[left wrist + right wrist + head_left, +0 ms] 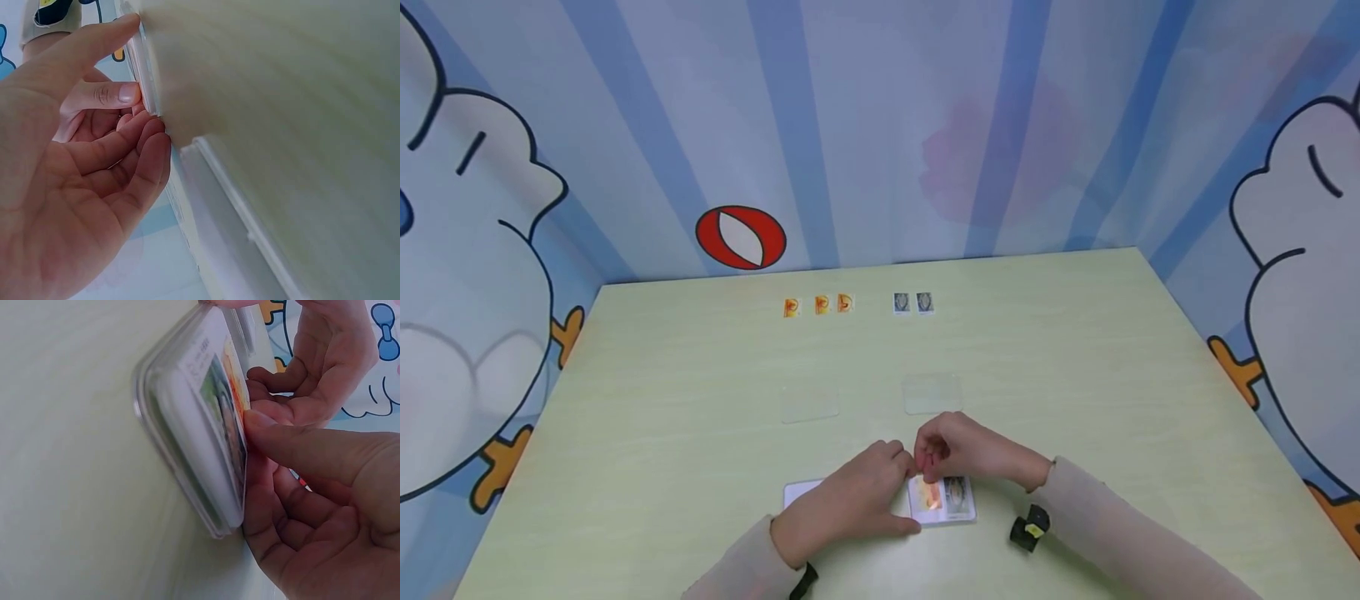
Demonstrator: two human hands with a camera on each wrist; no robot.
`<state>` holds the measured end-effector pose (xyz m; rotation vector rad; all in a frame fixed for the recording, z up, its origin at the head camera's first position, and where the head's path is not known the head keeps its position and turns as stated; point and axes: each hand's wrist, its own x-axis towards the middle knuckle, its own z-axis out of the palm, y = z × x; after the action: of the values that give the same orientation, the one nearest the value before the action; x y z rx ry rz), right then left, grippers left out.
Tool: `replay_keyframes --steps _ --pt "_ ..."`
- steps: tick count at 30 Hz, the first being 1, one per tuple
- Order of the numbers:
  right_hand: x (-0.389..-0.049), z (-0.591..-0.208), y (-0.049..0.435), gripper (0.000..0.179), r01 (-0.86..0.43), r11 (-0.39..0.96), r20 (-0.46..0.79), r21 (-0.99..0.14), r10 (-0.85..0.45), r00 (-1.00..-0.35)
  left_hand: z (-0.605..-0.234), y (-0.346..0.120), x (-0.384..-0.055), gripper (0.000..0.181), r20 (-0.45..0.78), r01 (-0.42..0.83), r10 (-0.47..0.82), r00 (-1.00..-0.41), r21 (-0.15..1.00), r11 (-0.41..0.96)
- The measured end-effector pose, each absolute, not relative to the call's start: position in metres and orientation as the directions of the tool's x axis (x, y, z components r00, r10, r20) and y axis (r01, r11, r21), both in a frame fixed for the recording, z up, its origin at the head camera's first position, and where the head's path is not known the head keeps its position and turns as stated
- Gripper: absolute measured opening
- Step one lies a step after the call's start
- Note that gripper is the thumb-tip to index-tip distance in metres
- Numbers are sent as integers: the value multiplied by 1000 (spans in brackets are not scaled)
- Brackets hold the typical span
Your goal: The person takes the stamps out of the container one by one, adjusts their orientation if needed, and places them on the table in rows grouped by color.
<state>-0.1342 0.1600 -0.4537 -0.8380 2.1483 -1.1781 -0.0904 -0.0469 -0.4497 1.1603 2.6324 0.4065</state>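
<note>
A thin stack of picture cards (943,518) in a clear case lies near the table's front edge. On its top card are an orange picture (927,497) and a darker grey picture (956,495). My left hand (859,493) holds the stack's left side, thumb at the near corner and bent fingers at the far one. At the far edge my right hand (964,448) pinches with thumb and index finger; in the right wrist view its thumb (265,425) touches the edge beside the orange picture (234,381). Whether a piece is lifted there is hidden.
Farther back are small orange pieces (823,304) and two grey pieces (913,303), in a row. Two clear sheets (810,404) (932,393) lie mid-table. A white flat case (797,490) is partly behind my left hand. A printed wall (880,167) stands behind the table.
</note>
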Motion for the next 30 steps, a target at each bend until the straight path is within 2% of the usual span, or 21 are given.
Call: replay_keyframes --steps 15,30 --pt "-140 -448 162 14 -269 439 -196 -857 -762 -618 -449 -46 -89 57 -80 698 750 -656 312 644" --pt "-149 -448 165 12 -254 423 -196 -870 -769 -609 -450 -44 -90 60 -133 671 731 -669 315 671"
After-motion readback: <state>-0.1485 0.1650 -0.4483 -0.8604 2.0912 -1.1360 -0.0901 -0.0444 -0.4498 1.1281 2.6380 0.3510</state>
